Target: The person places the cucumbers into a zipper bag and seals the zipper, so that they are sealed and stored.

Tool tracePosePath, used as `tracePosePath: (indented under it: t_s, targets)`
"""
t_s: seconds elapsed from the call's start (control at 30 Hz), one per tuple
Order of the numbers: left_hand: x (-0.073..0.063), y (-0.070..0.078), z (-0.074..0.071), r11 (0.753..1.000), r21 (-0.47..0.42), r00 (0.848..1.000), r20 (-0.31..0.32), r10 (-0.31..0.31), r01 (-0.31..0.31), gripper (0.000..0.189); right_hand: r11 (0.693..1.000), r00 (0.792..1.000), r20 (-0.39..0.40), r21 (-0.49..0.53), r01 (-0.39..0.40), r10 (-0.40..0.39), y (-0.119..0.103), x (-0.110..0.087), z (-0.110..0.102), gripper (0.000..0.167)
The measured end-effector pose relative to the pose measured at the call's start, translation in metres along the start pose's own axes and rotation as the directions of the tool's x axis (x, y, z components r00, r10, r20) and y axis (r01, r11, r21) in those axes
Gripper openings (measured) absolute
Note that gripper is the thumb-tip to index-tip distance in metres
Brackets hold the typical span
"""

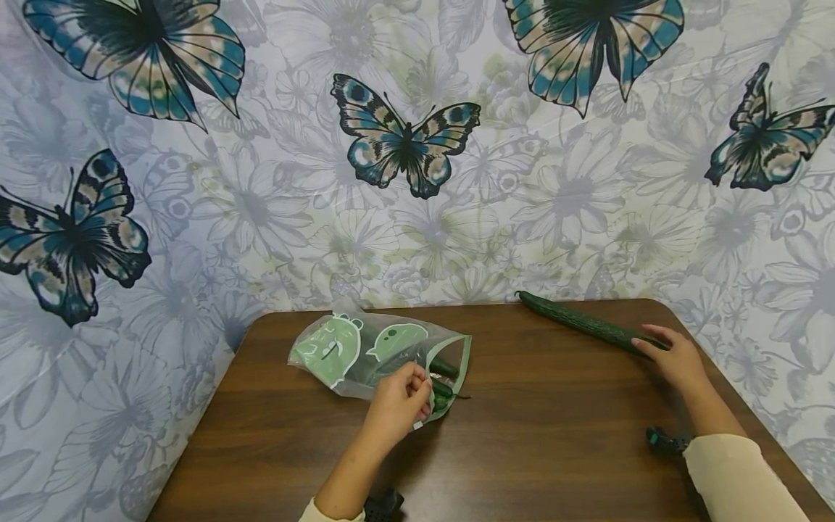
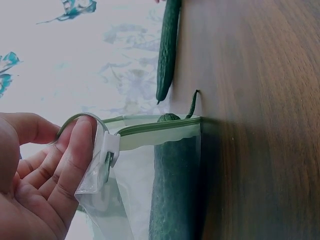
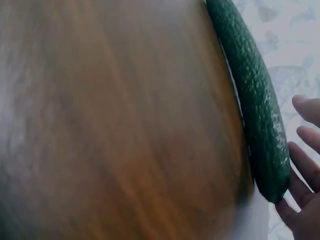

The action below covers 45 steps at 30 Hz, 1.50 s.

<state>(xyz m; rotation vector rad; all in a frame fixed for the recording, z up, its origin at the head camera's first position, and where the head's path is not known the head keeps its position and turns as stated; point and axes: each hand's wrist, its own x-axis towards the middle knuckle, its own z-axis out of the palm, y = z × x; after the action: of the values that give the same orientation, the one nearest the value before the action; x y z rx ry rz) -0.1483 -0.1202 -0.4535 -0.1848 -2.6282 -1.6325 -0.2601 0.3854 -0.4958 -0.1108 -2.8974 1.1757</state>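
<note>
A clear zip bag with green printed shapes and a green-edged mouth lies on its side, mouth to the right. My left hand pinches the mouth's edge, near a white slider. Inside the bag is a cucumber, and a thin green stem pokes out of the opening. Another long, dark green cucumber lies slantwise at the table's back right. At its near end is my right hand, fingers spread, with the fingertips right beside the skin in the right wrist view.
The brown wooden table has rounded back corners. Close behind its back edge hangs a pale floral cloth with large butterflies. Dark bands with small devices sit at both wrists.
</note>
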Motion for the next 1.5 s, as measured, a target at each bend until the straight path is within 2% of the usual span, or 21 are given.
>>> tracePosePath:
  t_s: [0.2,0.37,0.47,0.7,0.97,1.3,1.5]
  targets:
    - [-0.001,0.000,-0.001,1.000,-0.004,1.000,0.006,-0.005,0.005,0.005,0.998,0.999,0.033,-0.065,-0.018,0.020,0.010,0.002,0.002,0.077]
    - [-0.001,0.000,-0.001,1.000,-0.004,1.000,0.002,-0.008,0.008,0.005,0.996,0.992,0.102,-0.064,-0.066,0.072,0.011,0.002,0.004,0.082]
    - [-0.001,0.000,-0.002,1.000,-0.002,1.000,0.000,-0.006,0.006,0.005,0.996,0.988,0.135,-0.059,-0.070,0.077,0.008,0.000,0.007,0.082]
    - [0.000,-0.001,-0.002,1.000,-0.006,1.000,-0.002,-0.008,0.008,0.005,0.995,0.985,0.167,-0.098,-0.033,0.049,0.000,-0.006,0.013,0.079]
    - [0.000,-0.001,-0.001,1.000,-0.010,1.000,-0.004,-0.006,0.006,0.004,0.986,0.993,0.109,-0.156,0.063,-0.046,-0.004,-0.018,0.022,0.069]
    - [0.000,-0.002,-0.001,1.000,-0.015,1.000,-0.001,-0.009,0.009,0.004,0.997,0.992,0.126,-0.082,0.012,-0.002,-0.011,-0.032,0.027,0.074]
    - [0.001,-0.002,-0.001,1.000,-0.017,1.000,0.001,-0.010,0.010,0.005,0.999,0.988,0.155,-0.038,0.015,-0.009,-0.019,-0.044,0.025,0.074]
